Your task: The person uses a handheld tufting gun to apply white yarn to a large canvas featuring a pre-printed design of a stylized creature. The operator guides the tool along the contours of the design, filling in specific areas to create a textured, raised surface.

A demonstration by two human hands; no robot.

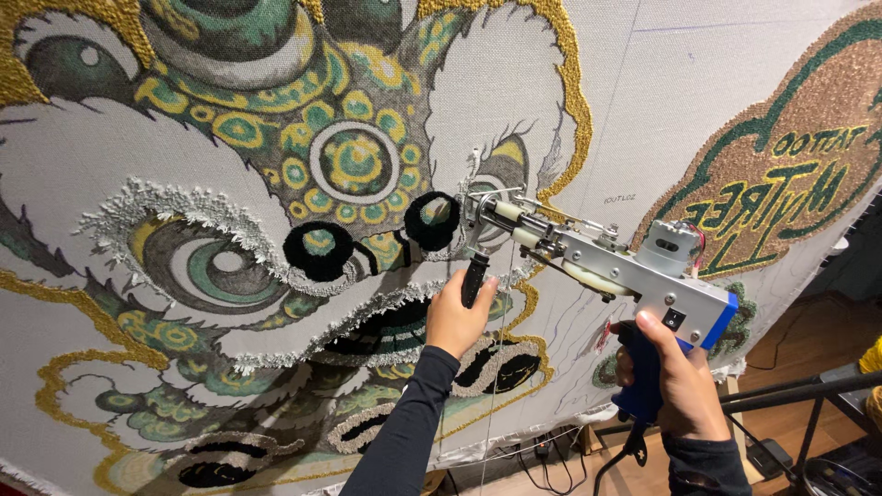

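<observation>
A grey and blue tufting gun [625,266] points left at a stretched white cloth [643,101] bearing a tufted lion-dance face in green, gold, black and white. My right hand [675,381] grips the gun's blue rear handle, index finger up by the black switch. My left hand [457,317] is closed around the gun's black front grip [474,276]. The gun's needle tip [478,204] touches the cloth beside a black round tuft [432,220]. A thin yarn strand hangs down from the gun.
A second tufted piece in brown, green and yellow [790,156] sits on the cloth's right side. Below lie a wooden floor [808,340], cables and a power strip [542,452]. A black metal stand [799,395] crosses the lower right corner.
</observation>
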